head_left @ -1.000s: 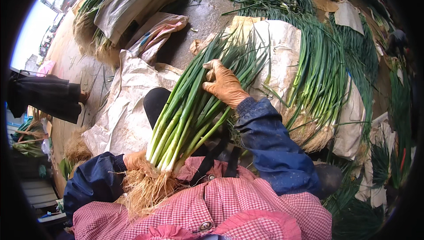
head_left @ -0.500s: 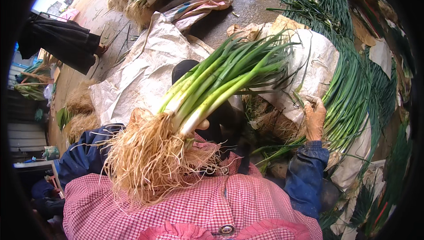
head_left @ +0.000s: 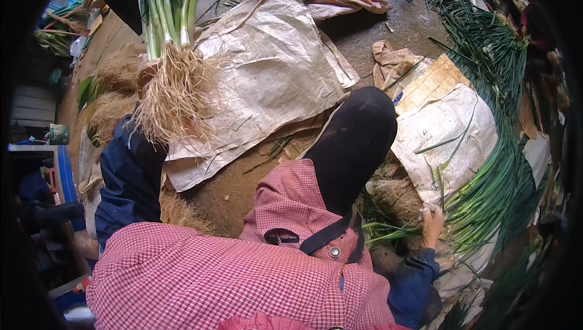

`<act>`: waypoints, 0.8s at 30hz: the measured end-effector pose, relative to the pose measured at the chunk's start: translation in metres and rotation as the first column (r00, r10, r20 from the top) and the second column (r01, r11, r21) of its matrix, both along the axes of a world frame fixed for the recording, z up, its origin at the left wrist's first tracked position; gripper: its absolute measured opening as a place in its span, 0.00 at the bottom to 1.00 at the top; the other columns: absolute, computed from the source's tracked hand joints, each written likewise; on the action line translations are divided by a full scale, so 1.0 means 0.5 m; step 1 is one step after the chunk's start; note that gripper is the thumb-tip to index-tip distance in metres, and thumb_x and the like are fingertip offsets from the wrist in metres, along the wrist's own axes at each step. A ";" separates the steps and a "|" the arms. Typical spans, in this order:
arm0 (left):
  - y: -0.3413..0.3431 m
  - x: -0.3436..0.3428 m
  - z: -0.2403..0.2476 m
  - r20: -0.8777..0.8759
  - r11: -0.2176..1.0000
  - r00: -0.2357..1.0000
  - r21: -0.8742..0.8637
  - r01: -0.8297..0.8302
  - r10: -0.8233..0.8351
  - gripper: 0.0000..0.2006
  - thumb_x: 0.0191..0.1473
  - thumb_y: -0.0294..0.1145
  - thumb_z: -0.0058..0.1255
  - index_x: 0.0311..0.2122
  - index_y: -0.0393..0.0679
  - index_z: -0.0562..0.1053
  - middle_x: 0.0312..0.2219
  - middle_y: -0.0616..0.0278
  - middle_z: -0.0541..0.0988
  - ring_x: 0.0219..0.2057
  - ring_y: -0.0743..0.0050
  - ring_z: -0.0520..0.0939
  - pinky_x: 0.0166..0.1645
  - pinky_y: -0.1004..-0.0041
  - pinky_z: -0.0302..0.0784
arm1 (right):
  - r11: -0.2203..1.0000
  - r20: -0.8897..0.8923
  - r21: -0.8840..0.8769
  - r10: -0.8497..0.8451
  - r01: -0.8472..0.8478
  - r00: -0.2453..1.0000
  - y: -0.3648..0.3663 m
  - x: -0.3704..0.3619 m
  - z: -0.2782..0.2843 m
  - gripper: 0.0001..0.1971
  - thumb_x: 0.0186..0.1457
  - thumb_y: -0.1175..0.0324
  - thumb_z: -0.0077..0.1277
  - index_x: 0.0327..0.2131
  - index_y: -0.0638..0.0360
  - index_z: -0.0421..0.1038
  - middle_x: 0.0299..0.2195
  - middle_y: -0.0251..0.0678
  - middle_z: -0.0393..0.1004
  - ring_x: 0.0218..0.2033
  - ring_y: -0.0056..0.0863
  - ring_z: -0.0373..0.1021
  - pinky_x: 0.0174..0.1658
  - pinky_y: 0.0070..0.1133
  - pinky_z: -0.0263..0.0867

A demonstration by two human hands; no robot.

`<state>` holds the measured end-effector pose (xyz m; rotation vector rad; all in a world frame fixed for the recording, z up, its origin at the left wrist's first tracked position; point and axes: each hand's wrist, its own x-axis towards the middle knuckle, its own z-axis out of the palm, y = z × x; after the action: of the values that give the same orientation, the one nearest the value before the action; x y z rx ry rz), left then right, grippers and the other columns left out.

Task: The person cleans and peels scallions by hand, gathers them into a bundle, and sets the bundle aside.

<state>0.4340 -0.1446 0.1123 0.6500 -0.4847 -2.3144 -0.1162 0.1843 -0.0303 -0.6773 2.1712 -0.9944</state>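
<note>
Presently, the left hand (head_left: 147, 70) is closed around a bunch of green onions (head_left: 171, 17), near the place where the pale stems meet the roots; its fingers are mostly hidden, so I cannot tell how tight the hold is. Above this grip the green leaves pass out of the view, and below it the thick tangled roots (head_left: 176, 96) hang down freely. Directly to the right of the grip, a large whitish sack (head_left: 273, 56) lies spread on the ground, and to the left of it there are brown root clumps (head_left: 115, 68).

Well apart, the right hand (head_left: 432, 226) is at the lower edge of a white cloth (head_left: 452, 141). Its fingers are bent, but whether they pinch something I cannot tell. Just to the right of this hand lies a pile of long green onions (head_left: 486, 205), and to the left, a few green leaves (head_left: 392, 233). Between the two hands is the person's black-covered leg (head_left: 358, 141).
</note>
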 end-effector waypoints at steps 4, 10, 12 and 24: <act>0.022 0.064 -0.306 0.008 0.938 0.967 0.243 -0.248 0.254 0.22 0.45 0.31 0.51 0.47 0.38 0.65 0.40 0.54 0.73 0.38 0.64 0.76 0.41 0.61 0.74 | 0.995 0.106 0.093 0.024 -0.034 0.994 0.020 0.059 -0.017 0.07 0.52 0.77 0.43 0.36 0.65 0.66 0.22 0.32 0.70 0.19 0.15 0.62 0.23 0.13 0.59; 0.173 0.143 -0.705 0.581 0.792 0.804 0.428 -0.436 0.129 0.13 0.46 0.32 0.49 0.36 0.34 0.71 0.26 0.58 0.76 0.21 0.71 0.76 0.28 0.73 0.75 | 0.951 0.086 0.239 0.178 -0.194 0.980 0.014 0.132 0.015 0.05 0.51 0.74 0.44 0.31 0.65 0.66 0.22 0.29 0.67 0.21 0.15 0.61 0.26 0.14 0.58; 0.206 0.159 -0.726 0.628 0.775 0.775 0.458 -0.435 0.064 0.14 0.45 0.32 0.50 0.36 0.34 0.71 0.27 0.58 0.76 0.22 0.71 0.76 0.29 0.72 0.74 | 0.947 0.040 0.268 0.173 -0.178 0.984 -0.006 0.141 0.041 0.03 0.51 0.76 0.44 0.29 0.65 0.66 0.20 0.28 0.66 0.20 0.15 0.60 0.24 0.14 0.57; 0.404 0.224 -0.712 0.987 0.963 -0.098 0.099 -0.250 -0.127 0.15 0.41 0.32 0.54 0.35 0.34 0.70 0.28 0.56 0.75 0.29 0.67 0.76 0.33 0.72 0.72 | 0.536 -0.200 0.601 0.819 -0.592 0.538 -0.055 0.175 -0.036 0.24 0.43 0.71 0.50 0.48 0.58 0.61 0.46 0.46 0.64 0.47 0.43 0.61 0.49 0.29 0.58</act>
<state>0.5459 0.0576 -0.2437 2.5888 -0.7337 -1.2134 -0.0288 0.1570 -0.0483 -1.5315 2.0139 0.1975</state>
